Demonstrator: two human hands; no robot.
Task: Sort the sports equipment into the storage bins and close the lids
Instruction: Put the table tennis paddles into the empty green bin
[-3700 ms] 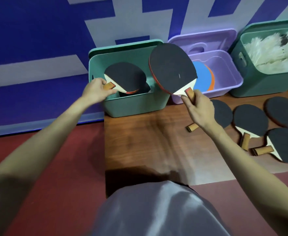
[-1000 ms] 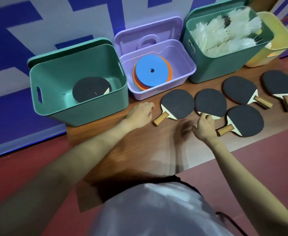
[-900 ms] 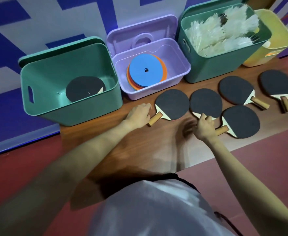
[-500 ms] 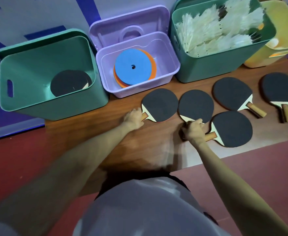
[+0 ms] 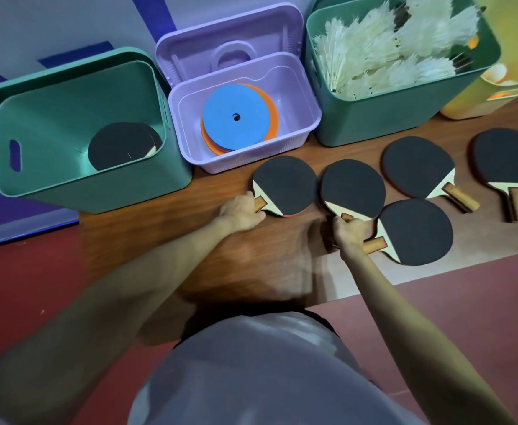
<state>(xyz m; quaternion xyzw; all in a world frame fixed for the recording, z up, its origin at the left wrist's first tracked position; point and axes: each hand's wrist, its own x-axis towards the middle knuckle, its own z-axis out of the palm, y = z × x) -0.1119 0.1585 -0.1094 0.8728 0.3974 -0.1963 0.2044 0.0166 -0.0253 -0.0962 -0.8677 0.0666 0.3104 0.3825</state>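
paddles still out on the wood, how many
5. One in the left hand, one in the right hand, one beside that hand, two farther right. More lie stacked in the left green bin; that count is hidden.

I see a wall (image 5: 67, 23) across the top of the frame. It is pale grey with big dark blue shapes on it. A brown wooden board (image 5: 147, 240) lies flat in the middle of the frame and shines a little. Around it, at the lower left and lower right, the floor (image 5: 31, 286) is dark red. The light is dim.
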